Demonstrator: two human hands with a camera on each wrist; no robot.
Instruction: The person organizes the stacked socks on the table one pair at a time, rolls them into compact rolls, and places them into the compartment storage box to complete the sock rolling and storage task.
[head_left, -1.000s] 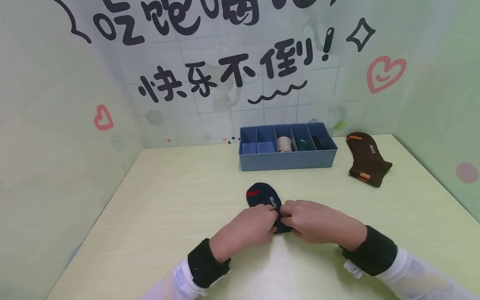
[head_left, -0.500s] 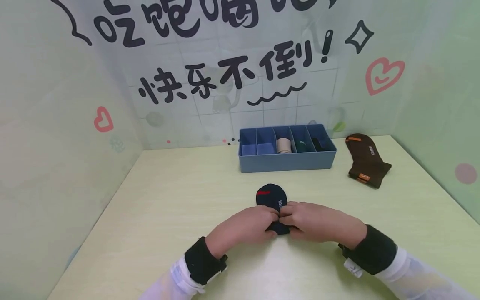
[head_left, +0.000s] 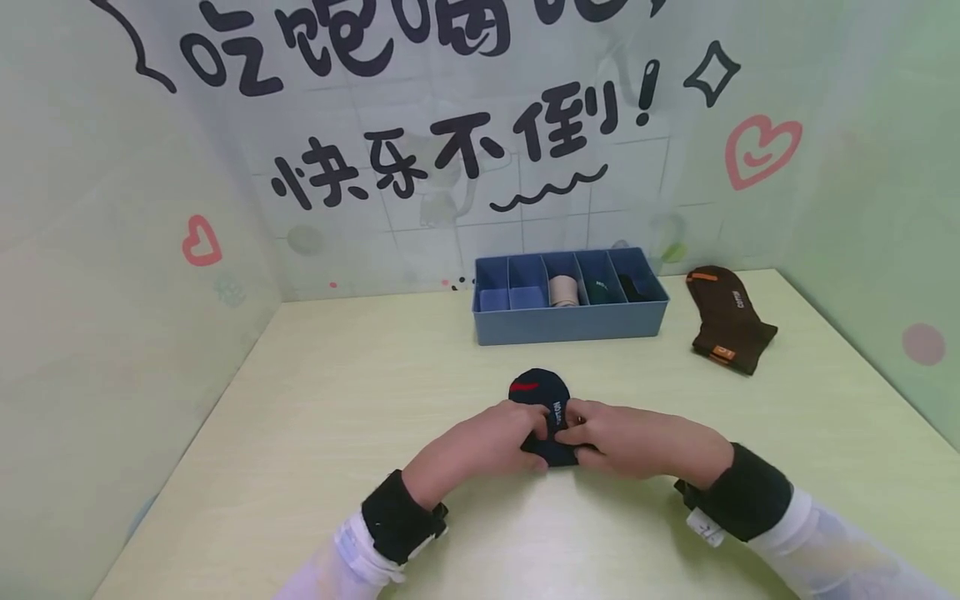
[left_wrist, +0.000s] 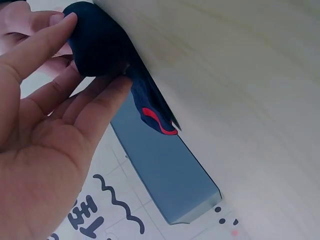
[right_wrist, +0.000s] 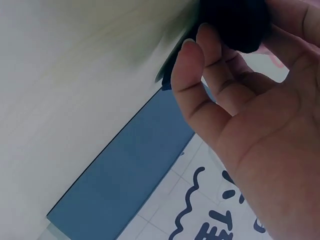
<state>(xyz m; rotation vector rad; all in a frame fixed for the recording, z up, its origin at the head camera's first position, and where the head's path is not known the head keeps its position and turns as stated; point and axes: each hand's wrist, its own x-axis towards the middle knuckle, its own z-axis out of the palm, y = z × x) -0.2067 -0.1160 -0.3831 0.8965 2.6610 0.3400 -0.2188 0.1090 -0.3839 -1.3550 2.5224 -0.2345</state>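
A navy sock (head_left: 540, 387) with a red toe stripe and white lettering lies on the table in the head view, its near end folded into a thick roll. My left hand (head_left: 491, 437) holds the roll's left side, thumb toward me and fingers across the top. From the right, my right hand (head_left: 626, 440) grips the other side, fingertips close to those of the left. The left wrist view has the rolled sock (left_wrist: 97, 40) between thumb and fingers, with the striped toe stretching flat beyond. In the right wrist view the dark roll (right_wrist: 237, 22) sits within curled fingers, partly hidden.
Behind the sock stands a blue divided box (head_left: 570, 325), with a beige roll (head_left: 564, 291), a dark green roll (head_left: 597, 292) and a black item (head_left: 630, 288) in separate compartments. A brown sock (head_left: 723, 312) lies flat to its right. Printed curtains enclose the table's back and sides.
The sock's toe has swung right and the sock looks shorter and straighter. My left hand has shifted slightly left, leaving a small gap between the two hands' fingertips.
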